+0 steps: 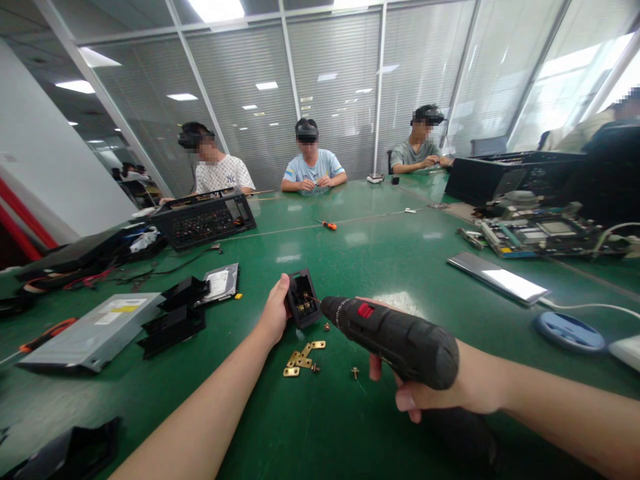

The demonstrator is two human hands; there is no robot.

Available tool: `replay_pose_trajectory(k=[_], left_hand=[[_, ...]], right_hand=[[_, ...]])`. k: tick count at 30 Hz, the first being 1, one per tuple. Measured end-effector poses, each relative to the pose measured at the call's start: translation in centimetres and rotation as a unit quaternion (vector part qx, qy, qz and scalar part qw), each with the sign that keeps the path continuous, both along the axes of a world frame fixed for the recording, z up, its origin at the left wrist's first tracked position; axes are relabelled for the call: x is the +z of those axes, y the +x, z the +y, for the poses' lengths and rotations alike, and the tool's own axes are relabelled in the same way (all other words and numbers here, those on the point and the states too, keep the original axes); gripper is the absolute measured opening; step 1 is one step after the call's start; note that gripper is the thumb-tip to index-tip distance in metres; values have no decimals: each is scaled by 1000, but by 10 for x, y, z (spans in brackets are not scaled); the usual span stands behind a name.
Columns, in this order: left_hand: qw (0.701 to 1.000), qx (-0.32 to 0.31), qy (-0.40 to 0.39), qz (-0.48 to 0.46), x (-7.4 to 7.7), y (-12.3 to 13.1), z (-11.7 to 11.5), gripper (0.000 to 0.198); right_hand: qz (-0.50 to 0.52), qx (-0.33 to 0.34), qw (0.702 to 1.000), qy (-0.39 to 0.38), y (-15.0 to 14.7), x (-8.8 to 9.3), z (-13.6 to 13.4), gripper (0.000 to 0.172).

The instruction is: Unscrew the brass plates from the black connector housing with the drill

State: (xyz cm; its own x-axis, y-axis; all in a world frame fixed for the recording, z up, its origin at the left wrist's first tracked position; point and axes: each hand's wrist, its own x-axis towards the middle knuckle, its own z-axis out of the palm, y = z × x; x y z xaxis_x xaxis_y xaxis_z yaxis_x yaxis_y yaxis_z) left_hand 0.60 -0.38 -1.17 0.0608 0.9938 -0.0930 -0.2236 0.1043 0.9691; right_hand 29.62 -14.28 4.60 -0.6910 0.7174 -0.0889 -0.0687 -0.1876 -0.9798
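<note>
One box [305,319] is pinched in left grip [275,311]; right of it, one drill [393,339] is clasped in right grip [427,396].

A single head-worn view looks forward and down across the nearby green table [280,427].

The counter [280,427] is a glossy green surface with seams across it and pale patches of reflected light. Near its front lie overlapping brass plates [303,363] and loose screws [355,373]. To the left sit a silver drive box [93,337], black plastic pieces [177,327] and a hard drive [220,283]. Farther back are a black computer case [205,221] and an orange-handled screwdriver [329,226]; at right, a silver slab [495,277] and a blue oval object [570,331].
</note>
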Motion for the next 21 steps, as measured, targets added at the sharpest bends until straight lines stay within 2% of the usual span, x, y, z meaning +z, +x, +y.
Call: replay_pose_trajectory(k=[6,9,14,21], left_hand=[[1000,6,-2,8,1,1,-1,76],[1000,8,-1,5,0,1,-1,74],[1000,14,-3,3,0,0,0,71],[1000,8,-5,-3,1,0,0,69]], right_hand=[[26,-2,1000,-7,2,-9,3,133],[32,1,999,-7,2,-12,4,130],[31,13,999,3,1,-1,3,121],[19,10,1000,-1,0,7,2,122]])
